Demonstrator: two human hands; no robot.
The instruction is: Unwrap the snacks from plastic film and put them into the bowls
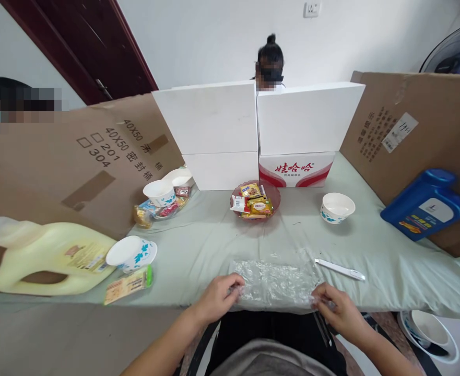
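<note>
A crinkled clear plastic bag lies flat at the table's front edge. My left hand pinches its left side between thumb and fingers. At the opposite side, my right hand grips the right edge the same way. Just beyond my right hand rests a white utility knife. Farther back, a pinkish glass bowl holds several small wrapped snacks. To the right of that bowl stands a white paper bowl with a blue leaf pattern.
White boxes form a wall at the back, with cardboard panels on both sides. At left are a yellow detergent jug, a paper bowl and a snack packet. A blue bottle leans at right. A person sits behind the boxes.
</note>
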